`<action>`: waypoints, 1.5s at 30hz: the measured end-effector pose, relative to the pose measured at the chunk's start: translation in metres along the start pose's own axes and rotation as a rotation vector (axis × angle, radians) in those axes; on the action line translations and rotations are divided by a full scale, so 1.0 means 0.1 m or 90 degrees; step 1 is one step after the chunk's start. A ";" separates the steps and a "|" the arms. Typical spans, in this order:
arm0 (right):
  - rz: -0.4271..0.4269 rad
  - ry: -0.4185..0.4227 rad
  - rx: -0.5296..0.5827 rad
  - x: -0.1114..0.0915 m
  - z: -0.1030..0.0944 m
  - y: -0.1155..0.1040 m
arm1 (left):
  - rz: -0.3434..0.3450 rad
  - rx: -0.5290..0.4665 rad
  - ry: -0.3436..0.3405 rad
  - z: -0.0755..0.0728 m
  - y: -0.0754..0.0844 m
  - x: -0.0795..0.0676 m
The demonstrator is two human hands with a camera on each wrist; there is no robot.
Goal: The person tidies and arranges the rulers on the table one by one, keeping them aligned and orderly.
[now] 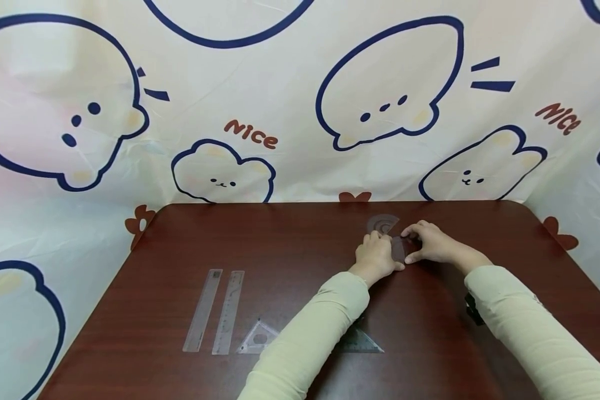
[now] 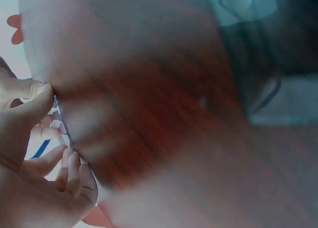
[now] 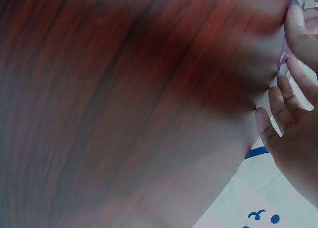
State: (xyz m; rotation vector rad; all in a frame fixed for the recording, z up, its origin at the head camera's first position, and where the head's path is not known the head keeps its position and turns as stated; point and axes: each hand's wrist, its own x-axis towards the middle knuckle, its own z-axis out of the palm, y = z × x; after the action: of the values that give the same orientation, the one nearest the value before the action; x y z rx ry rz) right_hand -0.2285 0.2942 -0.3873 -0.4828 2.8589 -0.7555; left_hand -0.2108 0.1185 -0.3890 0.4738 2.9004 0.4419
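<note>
Both hands meet at a thin, tinted clear protractor point(image 1: 398, 249) toward the back of the table; its markings cannot be made out. My left hand point(image 1: 375, 256) holds its left side, partly covering it. From the right, my right hand point(image 1: 432, 243) pinches it between thumb and fingertips. In the left wrist view the protractor point(image 2: 63, 119) shows only as a thin edge at the fingertips. Just behind the hands lies another clear protractor point(image 1: 382, 223), flat on the wood.
Two clear rulers point(image 1: 203, 311) lie side by side on the brown table point(image 1: 280, 239), left of centre. Nearer the front are a clear set square point(image 1: 258, 337) and a darker set square point(image 1: 362, 343), partly under the left sleeve. A patterned curtain point(image 1: 290, 83) hangs behind.
</note>
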 end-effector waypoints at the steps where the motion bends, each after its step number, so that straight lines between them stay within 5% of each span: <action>1: -0.003 0.002 0.000 0.00 0.01 0.01 | -0.001 -0.004 -0.004 0.00 0.00 0.00; 8: -0.009 0.028 -0.041 -0.01 0.06 0.02 | 0.029 0.012 -0.029 -0.02 -0.03 -0.01; 24: -0.071 0.026 -0.093 -0.09 0.05 0.06 | 0.133 0.171 0.008 -0.08 -0.06 0.00; 39: -0.247 0.076 -0.388 -0.19 0.15 0.00 | 0.123 0.106 -0.004 -0.05 -0.13 0.04; 45: -0.292 0.090 -0.438 -0.18 0.17 0.02 | 0.117 0.085 -0.007 -0.05 -0.14 0.03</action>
State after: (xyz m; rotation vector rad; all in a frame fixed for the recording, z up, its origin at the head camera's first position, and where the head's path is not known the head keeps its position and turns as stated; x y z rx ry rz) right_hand -0.2082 0.2948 -0.4018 -1.2351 3.1169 0.2053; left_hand -0.2189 0.1058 -0.3894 0.7646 2.8994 0.2702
